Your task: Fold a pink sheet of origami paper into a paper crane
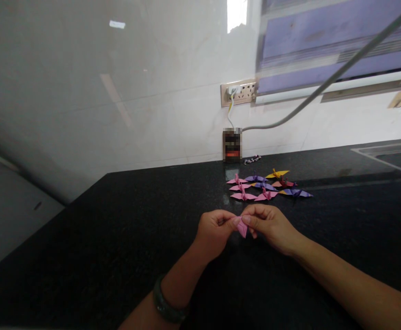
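My left hand (213,230) and my right hand (271,225) meet over the black counter (124,238), both pinching a small folded piece of pink paper (242,228) between thumb and fingers. The paper points downward between the fingertips. A dark green bangle (167,306) circles my left wrist. Just beyond my hands lie several finished paper cranes (267,185) in pink, purple, yellow and red, set in rows on the counter.
A small dark device (232,145) leans against the white wall, its cable running up to a wall socket (238,93). A grey hose (324,85) crosses the wall diagonally. A sink edge (389,153) shows at the far right. Small beads (252,159) lie near the wall.
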Demonstrator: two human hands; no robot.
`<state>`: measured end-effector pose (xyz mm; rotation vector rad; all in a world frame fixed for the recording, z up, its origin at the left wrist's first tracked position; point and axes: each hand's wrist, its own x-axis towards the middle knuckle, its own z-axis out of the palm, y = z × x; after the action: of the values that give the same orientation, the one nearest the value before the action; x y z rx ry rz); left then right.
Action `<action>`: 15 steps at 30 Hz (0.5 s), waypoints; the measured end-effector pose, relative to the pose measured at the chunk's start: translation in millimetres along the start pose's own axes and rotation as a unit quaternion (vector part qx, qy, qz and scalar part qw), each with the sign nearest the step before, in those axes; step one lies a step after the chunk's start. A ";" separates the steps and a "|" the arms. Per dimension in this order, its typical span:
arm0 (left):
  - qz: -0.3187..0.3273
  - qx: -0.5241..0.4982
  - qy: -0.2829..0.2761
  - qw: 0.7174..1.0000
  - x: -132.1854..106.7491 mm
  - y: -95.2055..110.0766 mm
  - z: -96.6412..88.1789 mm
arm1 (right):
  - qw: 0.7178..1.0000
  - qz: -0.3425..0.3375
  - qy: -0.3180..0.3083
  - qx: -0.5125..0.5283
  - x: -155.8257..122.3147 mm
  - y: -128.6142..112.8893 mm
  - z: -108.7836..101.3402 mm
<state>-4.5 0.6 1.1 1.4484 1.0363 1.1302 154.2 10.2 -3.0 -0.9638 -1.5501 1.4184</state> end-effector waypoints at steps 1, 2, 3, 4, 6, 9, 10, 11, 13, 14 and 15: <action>0.001 0.003 0.002 1.000 -0.1 -0.4 0.1 | 1.000 -0.002 -0.001 0.000 0.2 0.1 0.0; 0.004 0.010 0.002 1.000 -0.2 -1.0 0.1 | 1.000 -0.003 -0.003 -0.001 0.4 0.2 0.0; 0.007 0.019 0.002 1.000 -0.4 -1.7 0.0 | 1.000 -0.003 -0.004 -0.002 0.6 0.2 0.0; 0.011 0.029 0.001 1.000 -0.7 -2.4 0.0 | 1.000 -0.003 -0.006 -0.005 0.7 0.1 0.1; 0.017 0.046 0.000 0.999 -1.6 -3.0 -0.1 | 1.000 -0.004 -0.009 -0.012 0.2 -0.7 0.7; 0.028 0.057 -0.010 0.998 -3.8 -0.6 0.4 | 1.000 -0.016 -0.007 -0.019 -1.9 -3.0 2.9; 0.031 0.056 -0.014 0.998 -4.5 0.8 0.6 | 1.000 -0.022 -0.003 -0.020 -2.6 -3.9 3.7; 0.032 0.055 -0.017 0.998 -5.0 2.1 0.8 | 0.999 -0.027 0.001 -0.019 -3.2 -4.6 4.5; 0.028 0.050 -0.019 0.998 -5.0 3.5 1.0 | 0.999 -0.029 0.004 -0.019 -3.2 -5.2 5.5; 0.024 0.049 -0.019 0.998 -4.5 3.4 0.9 | 0.999 -0.026 0.004 -0.019 -2.7 -4.9 5.6; 0.019 0.048 -0.019 0.998 -3.8 2.6 0.7 | 1.000 -0.023 0.004 -0.019 -1.8 -4.1 5.4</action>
<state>-4.4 -3.6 3.1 1.5664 1.0520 1.0888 149.8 6.1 0.7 -0.9499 -1.5887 1.3558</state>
